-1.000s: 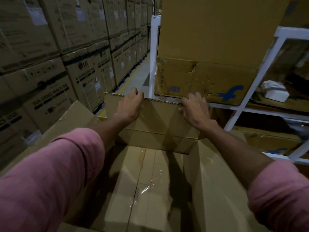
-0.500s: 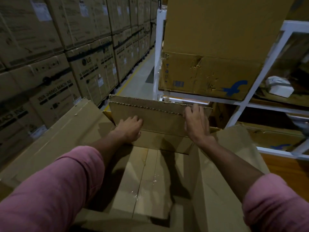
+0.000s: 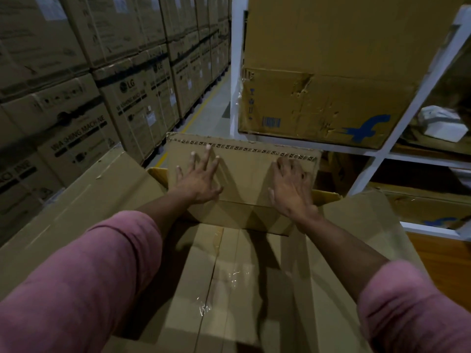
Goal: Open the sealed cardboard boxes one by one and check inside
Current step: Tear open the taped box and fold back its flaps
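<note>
A large brown cardboard box stands open right in front of me, its side flaps spread left and right. Inside, the bottom flaps are joined by clear tape along the middle seam, and nothing else shows in it. The far flap leans away from me, its corrugated edge up. My left hand lies flat on that flap with fingers spread. My right hand presses flat on the same flap near its right end. Both forearms reach over the box opening in pink sleeves.
Stacked washing-machine cartons form a wall on the left, with a floor aisle running away beside them. A white metal rack on the right holds a dented brown box with a blue logo and a white packet.
The far flap has been pushed outward and lower. Both hands went from gripping its top edge to lying flat on its face, and the view has tilted down into the box.
</note>
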`<state>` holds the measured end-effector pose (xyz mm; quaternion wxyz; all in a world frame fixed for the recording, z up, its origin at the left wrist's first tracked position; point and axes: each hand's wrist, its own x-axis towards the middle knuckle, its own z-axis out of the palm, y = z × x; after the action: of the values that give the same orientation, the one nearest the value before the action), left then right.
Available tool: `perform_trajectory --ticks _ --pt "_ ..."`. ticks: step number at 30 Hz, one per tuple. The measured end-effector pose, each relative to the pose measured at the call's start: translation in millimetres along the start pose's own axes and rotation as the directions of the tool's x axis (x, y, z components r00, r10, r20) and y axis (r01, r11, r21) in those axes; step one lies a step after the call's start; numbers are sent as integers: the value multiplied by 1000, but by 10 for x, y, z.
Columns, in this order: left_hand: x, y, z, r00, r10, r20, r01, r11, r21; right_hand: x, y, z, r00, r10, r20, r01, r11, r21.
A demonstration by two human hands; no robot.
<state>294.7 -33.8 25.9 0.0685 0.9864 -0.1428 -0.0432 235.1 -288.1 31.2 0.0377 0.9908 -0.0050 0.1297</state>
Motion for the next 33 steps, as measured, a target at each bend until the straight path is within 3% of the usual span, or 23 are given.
perform_trajectory --ticks 6,9,12,14,16,23,28,33 --pt "241 65 -74 994 -31 101 36 999 -41 255 53 35 996 -18 85 18 1000 3" --pt "198 104 0 995 -35 92 37 999 -26 213 37 69 998 -21 52 20 1000 19" --pt "38 122 89 998 -39 -38 42 997 70 110 31 54 999 -18 -49 19 1000 24" --pt "-81 110 75 979 35 -202 5 981 192 44 29 15 994 -17 -111 19 1000 11" --pt "-165 109 30 958 105 -266 -36 967 251 -21 29 -13 990 -40 -138 41 999 0" --pt "-424 334 -123 960 248 -128 -190 917 350 -262 -20 -102 985 -167 -45 171 977 125" --pt "-698 628 -329 937 311 -159 -231 894 385 -436 -18 -402 975 -217 -37 220 970 102" --pt "-1168 1055 -564 943 284 -176 -214 917 338 -865 94 -906 981 -156 -115 166 983 83"
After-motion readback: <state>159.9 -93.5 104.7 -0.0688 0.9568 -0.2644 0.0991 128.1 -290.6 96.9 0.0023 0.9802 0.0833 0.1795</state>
